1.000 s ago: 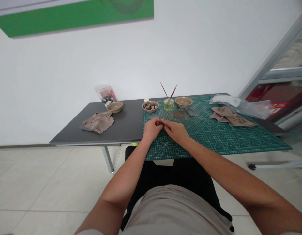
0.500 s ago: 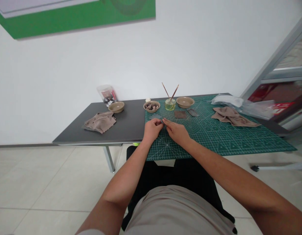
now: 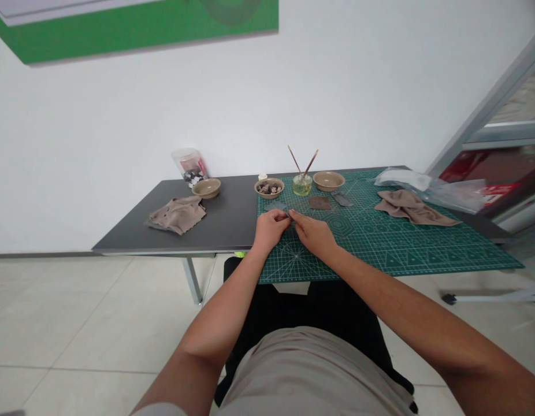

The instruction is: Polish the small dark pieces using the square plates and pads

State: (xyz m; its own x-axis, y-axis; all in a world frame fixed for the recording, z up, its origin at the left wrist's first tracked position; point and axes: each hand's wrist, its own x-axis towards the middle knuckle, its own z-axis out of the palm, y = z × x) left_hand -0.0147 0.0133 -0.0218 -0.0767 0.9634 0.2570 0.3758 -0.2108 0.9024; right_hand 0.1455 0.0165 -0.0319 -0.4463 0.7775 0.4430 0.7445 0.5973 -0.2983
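My left hand [image 3: 271, 228] and my right hand [image 3: 314, 233] meet over the green cutting mat [image 3: 380, 242]. Both have their fingers closed, with fingertips together around a small dark piece that is mostly hidden. Just beyond the left fingers lies a flat grey piece [image 3: 276, 205]. Past my right hand are a brown square sheet [image 3: 320, 203] and a dark grey flat piece [image 3: 341, 199], both lying on the mat.
Behind my hands stand a bowl of small brown pieces [image 3: 269, 195], a glass jar [image 3: 302, 185] with two brushes and a tan bowl [image 3: 329, 188]. Leftward are another bowl [image 3: 207, 195], a plastic tub [image 3: 190, 167] and a cloth [image 3: 178, 215]. Rightward, a cloth [image 3: 412, 207] and plastic bag [image 3: 449, 189].
My hands stay together at the same spot, with barely any finger movement. The whole view has shifted very slightly.
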